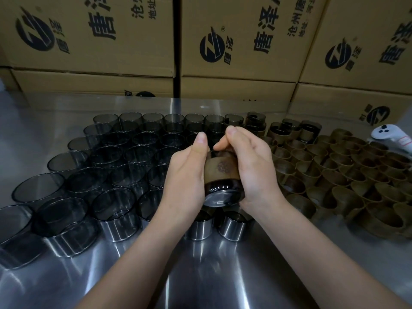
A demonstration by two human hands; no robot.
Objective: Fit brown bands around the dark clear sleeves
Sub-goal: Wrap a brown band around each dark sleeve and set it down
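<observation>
Two hands are wrapped around one sleeve (223,190) held just above the steel table (200,275). It is gripped from either side by the left hand (185,175) and right hand (254,170), its long axis tilted, base toward the wearer. A brown band (219,169) sits around its upper part, seemingly not fully seated, though the far rim is hidden by fingers. Bare sleeves (124,157) stand left, loose bands (334,170) right, cardboard boxes (234,41) behind.
</observation>
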